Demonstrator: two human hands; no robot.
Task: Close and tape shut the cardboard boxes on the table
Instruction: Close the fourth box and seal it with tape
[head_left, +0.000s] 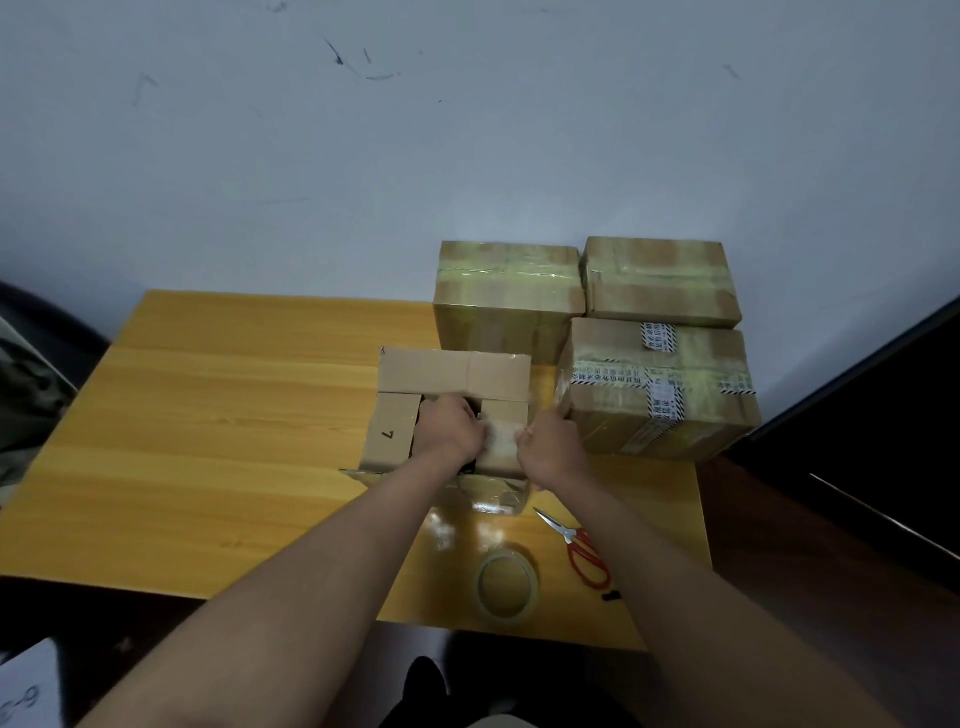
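Two bare forearms reach out over the near edge of the tabletop. Nearest, by that edge, lies a roll of clear tape, with red-handled scissors just to its right. Beyond them stands an open box, its far flap folded in, a side flap marked "7" at the left. The left hand curls over the right-hand flap, fingers gripping its inner edge; the right hand is clenched at that flap's outer edge, pinching it. Toward the far right corner sit three taped boxes: one just right of the open box, two more behind, against the wall.
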